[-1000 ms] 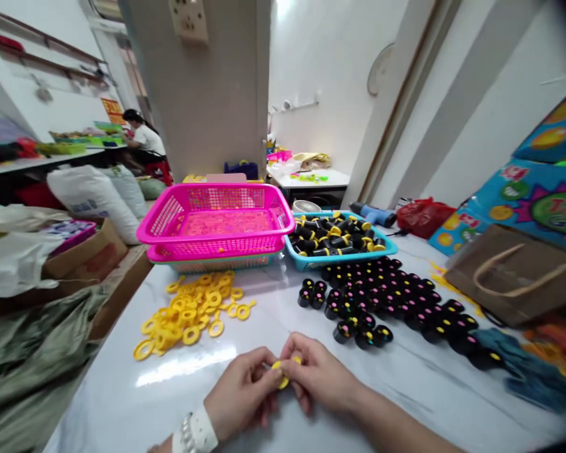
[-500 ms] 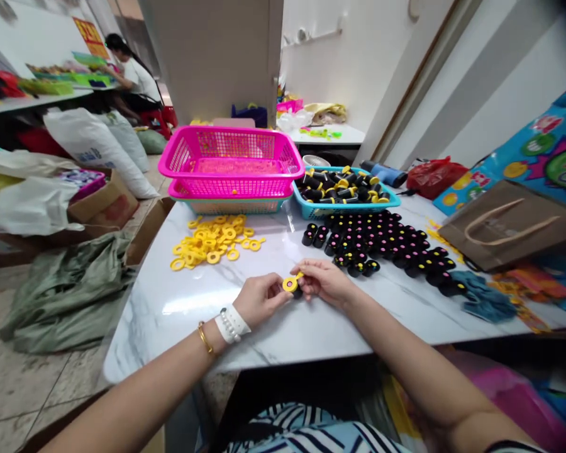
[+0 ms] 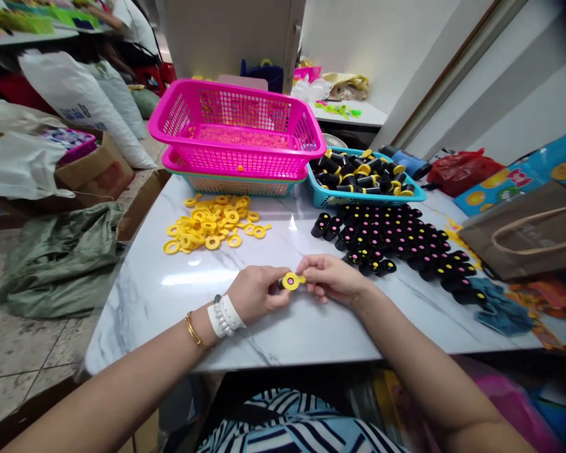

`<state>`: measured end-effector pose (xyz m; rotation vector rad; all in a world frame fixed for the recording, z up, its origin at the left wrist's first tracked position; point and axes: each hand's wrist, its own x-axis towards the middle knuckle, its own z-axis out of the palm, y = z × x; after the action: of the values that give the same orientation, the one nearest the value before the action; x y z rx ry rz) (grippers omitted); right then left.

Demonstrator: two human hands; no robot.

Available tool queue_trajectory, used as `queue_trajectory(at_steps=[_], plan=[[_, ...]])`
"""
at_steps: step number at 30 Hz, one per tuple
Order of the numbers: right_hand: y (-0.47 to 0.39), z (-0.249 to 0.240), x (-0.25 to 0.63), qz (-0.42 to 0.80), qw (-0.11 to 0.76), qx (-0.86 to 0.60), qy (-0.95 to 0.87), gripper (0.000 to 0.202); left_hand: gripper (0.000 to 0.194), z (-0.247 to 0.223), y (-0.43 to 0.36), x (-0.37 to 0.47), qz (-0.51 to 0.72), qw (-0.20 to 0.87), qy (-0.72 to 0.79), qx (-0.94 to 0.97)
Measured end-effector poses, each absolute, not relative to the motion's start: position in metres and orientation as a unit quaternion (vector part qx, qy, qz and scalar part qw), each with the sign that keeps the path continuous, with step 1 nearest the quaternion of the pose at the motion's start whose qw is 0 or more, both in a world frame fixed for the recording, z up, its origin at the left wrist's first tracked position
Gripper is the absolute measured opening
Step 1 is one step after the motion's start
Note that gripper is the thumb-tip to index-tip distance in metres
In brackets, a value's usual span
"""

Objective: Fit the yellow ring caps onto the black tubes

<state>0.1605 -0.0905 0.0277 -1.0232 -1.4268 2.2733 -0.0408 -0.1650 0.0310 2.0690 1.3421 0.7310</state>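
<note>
Between my hands, just above the white marbled table [image 3: 245, 327], is a small black piece with a yellow tabbed ring [image 3: 291, 282] around its pink-centred end. My left hand [image 3: 258, 292] is closed on the black part from the left. The fingers of my right hand [image 3: 332, 277] pinch the ring's tab from the right. Behind my left hand lies a loose pile of yellow rings [image 3: 212, 223]. Past my right hand stand rows of black pieces [image 3: 391, 239] with pink or yellow dots on top.
A pink basket [image 3: 245, 162] is stacked on others at the back. Beside it, a blue basket [image 3: 368, 200] holds black pieces with yellow rings. A brown paper bag [image 3: 523, 233] and blue cloth [image 3: 504, 311] lie at right. Another person [image 3: 132, 25] sits far left.
The ringed piece has turned between my hands, its tab now pointing right rather than up and right. My head view has shifted downward and closer to the table.
</note>
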Motion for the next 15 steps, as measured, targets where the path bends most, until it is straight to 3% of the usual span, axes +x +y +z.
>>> queue_trajectory(at_steps=[5, 11, 15], plan=[[-0.105, 0.036, 0.136, 0.650, 0.144, -0.406, -0.627, 0.030, 0.010, 0.026, -0.165, -0.038, 0.265, 0.301, 0.530, 0.747], [-0.128, 0.019, 0.123, 0.484, 0.254, -0.411, -0.730, 0.008, 0.014, 0.023, -0.181, -0.031, 0.236, 0.200, 0.599, 0.738], [-0.136, 0.068, 0.143, 0.405, 0.280, -0.393, -0.777, 0.017, 0.024, 0.019, -0.179, -0.033, 0.264, 0.178, 0.601, 0.733]])
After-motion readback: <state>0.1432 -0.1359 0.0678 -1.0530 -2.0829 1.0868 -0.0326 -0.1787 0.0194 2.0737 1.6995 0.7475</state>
